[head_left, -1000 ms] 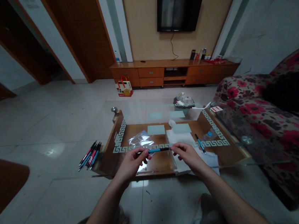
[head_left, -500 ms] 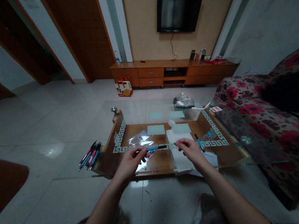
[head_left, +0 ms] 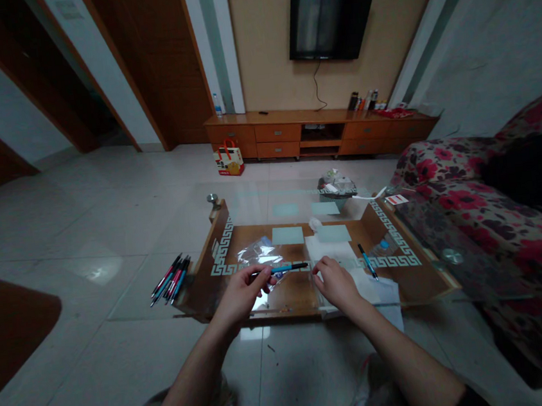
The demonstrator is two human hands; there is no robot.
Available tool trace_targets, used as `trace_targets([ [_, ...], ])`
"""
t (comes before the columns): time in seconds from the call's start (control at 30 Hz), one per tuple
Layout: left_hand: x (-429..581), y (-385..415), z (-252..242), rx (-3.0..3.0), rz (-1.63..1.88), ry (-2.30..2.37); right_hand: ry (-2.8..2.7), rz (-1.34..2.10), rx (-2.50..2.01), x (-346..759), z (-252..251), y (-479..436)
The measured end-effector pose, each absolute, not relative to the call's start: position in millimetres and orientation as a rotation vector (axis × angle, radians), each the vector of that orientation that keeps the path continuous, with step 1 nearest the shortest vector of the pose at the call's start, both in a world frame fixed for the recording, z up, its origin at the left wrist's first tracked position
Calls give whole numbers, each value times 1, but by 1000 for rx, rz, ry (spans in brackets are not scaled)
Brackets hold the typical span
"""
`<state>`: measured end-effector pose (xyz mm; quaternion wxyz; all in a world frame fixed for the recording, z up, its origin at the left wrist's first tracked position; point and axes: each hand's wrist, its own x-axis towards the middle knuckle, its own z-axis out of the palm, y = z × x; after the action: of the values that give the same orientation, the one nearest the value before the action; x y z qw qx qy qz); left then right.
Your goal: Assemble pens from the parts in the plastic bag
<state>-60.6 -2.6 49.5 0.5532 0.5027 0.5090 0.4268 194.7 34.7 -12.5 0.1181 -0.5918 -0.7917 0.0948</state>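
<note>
My left hand is closed round a blue and black pen, which lies level and points right above the glass table. My right hand is at the pen's right end, thumb and fingertips pinched close to it. Whatever small piece those fingers hold is too small to make out. Another blue and black pen rests on the glass to the right of my right hand. A pile of pens, blue, red and black, lies at the table's left side.
Under my hands stands a glass-topped coffee table. It carries a clear plastic bag and white paper. Farther back sits a dark basket with crumpled items. A floral sofa flanks the right side.
My right hand has moved left, closing the gap to the pen's end; a small tip showed in its fingers before. My left hand keeps its hold. The view has shifted slightly.
</note>
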Motion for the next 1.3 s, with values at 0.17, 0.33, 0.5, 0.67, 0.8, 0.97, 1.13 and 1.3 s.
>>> trace_targets([
  [0.17,-60,-3,51,1183,1014,1210,-2329,282,-1771,194,-17,36],
  [0.33,-60,-2,50,1157,1013,1188,-2320,303,-1761,194,-20,38],
  [0.5,-61,-2,50,1176,1002,1181,-2308,311,-1777,194,-23,39],
  [0.67,-60,-2,50,1203,984,1193,-2320,338,-1797,195,-23,38],
  [0.8,-60,-3,52,1211,983,1202,-2288,350,-1787,196,-20,37],
  [0.97,-61,-3,52,1196,985,1197,-2033,553,-1692,204,-2,39],
  [1.13,-57,-4,52,1211,926,1154,-1572,1290,-1490,208,25,34],
  [1.3,-53,-8,56,1293,837,1092,-1283,1783,-1360,202,38,20],
])
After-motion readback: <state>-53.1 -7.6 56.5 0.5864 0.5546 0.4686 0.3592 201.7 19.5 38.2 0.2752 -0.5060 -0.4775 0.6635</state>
